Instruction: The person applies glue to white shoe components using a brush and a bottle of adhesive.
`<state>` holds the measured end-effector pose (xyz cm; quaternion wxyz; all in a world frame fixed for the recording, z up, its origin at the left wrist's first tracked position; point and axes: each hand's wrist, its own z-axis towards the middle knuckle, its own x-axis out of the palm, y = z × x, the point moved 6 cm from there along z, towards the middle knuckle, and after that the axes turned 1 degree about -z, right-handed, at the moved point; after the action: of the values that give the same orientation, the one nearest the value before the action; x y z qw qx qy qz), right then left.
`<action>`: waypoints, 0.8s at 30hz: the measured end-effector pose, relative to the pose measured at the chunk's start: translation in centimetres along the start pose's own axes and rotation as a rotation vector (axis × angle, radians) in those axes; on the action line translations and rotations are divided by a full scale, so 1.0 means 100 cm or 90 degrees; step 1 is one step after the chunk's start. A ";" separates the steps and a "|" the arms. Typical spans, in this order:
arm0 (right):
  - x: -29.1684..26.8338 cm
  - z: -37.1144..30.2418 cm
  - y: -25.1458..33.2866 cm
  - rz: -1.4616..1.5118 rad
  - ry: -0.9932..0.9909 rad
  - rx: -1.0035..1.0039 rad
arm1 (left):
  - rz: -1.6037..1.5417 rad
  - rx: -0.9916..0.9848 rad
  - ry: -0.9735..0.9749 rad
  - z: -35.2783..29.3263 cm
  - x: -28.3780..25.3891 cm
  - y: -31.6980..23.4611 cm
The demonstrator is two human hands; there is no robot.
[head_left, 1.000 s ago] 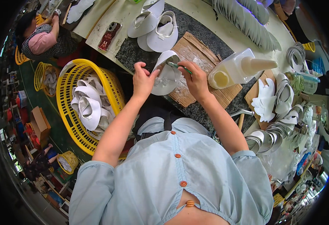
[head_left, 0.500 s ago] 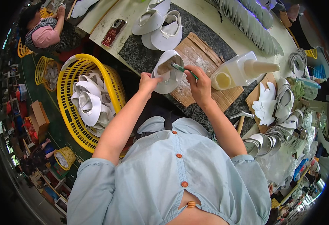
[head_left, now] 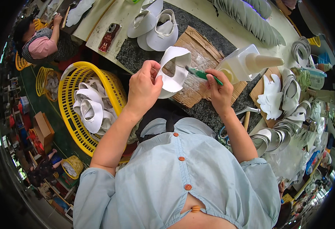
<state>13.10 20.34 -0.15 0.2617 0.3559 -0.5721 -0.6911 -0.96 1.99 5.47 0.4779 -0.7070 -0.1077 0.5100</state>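
Observation:
My left hand (head_left: 146, 88) grips the left edge of a white shoe upper (head_left: 177, 84), held up over the near edge of the bench with its opening showing. In my right hand (head_left: 221, 91) is a small brush (head_left: 205, 74) with a green handle. Its dark tip points left and is close to the upper's right side; whether they touch I cannot tell. Beneath lies a glue-smeared piece of cardboard (head_left: 194, 42). A squat translucent bottle (head_left: 234, 62) with pale yellowish liquid and a long cone spout lies on the cardboard, just beyond my right hand.
Several finished-looking uppers (head_left: 162, 38) stand on the dark slab (head_left: 127, 57), beside a phone (head_left: 109, 37). A yellow basket (head_left: 118, 86) of uppers is at my left. A hammer (head_left: 247, 117) and stacked grey pieces (head_left: 276, 137) lie right. Another person (head_left: 43, 47) works at far left.
The upper has been turned and raised, so its opening now faces differently. My left hand has shifted its grip, and my right hand has drawn the brush back to the right.

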 end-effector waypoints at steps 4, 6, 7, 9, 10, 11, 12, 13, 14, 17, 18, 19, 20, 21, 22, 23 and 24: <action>0.015 0.007 0.013 -0.075 0.052 -0.107 | 0.081 0.063 0.035 0.006 0.013 0.007; 0.032 0.020 0.007 -0.105 0.079 -0.172 | 0.121 0.076 0.074 0.005 0.023 0.015; 0.043 0.025 0.002 -0.135 0.110 -0.234 | 0.121 0.078 0.079 0.004 0.028 0.019; 0.050 0.025 -0.017 -0.173 0.122 -0.245 | 0.077 0.044 0.060 0.002 0.032 0.027; 0.057 0.023 -0.024 -0.205 0.155 -0.243 | 0.077 0.046 0.048 0.004 0.031 0.030; 0.061 0.021 -0.030 -0.236 0.188 -0.240 | 0.079 0.048 0.050 0.002 0.032 0.034; 0.058 0.011 -0.034 -0.243 0.182 -0.214 | 0.083 0.034 0.052 0.000 0.032 0.041; 0.056 0.009 -0.030 -0.241 0.186 -0.216 | 0.088 0.016 0.049 -0.003 0.031 0.047; 0.049 0.006 -0.020 -0.202 0.148 -0.207 | 0.056 0.011 0.050 -0.006 0.031 0.047; 0.033 0.002 -0.009 -0.161 0.105 -0.187 | 0.039 0.012 0.055 -0.013 0.033 0.042; 0.028 0.000 -0.011 -0.168 0.085 -0.199 | 0.038 0.011 0.056 -0.014 0.035 0.041; 0.024 -0.002 -0.013 -0.176 0.064 -0.211 | 0.034 0.029 0.068 -0.015 0.038 0.038; 0.024 -0.003 -0.018 -0.179 0.062 -0.209 | 0.030 0.048 0.079 -0.015 0.041 0.035; 0.025 -0.003 -0.026 -0.186 0.074 -0.198 | 0.029 0.049 0.081 -0.016 0.043 0.032; 0.027 -0.002 -0.029 -0.193 0.087 -0.187 | 0.048 0.072 0.088 -0.016 0.047 0.029; 0.026 -0.007 -0.028 -0.194 0.086 -0.187 | 0.068 0.094 0.094 -0.017 0.050 0.026; 0.033 -0.015 -0.029 -0.184 0.171 -0.140 | 0.069 0.103 0.099 -0.019 0.052 0.025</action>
<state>12.40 17.53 -3.74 0.2710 0.4925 -0.3966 -0.7258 2.15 2.94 0.33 0.5121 -0.7081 0.0098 0.4861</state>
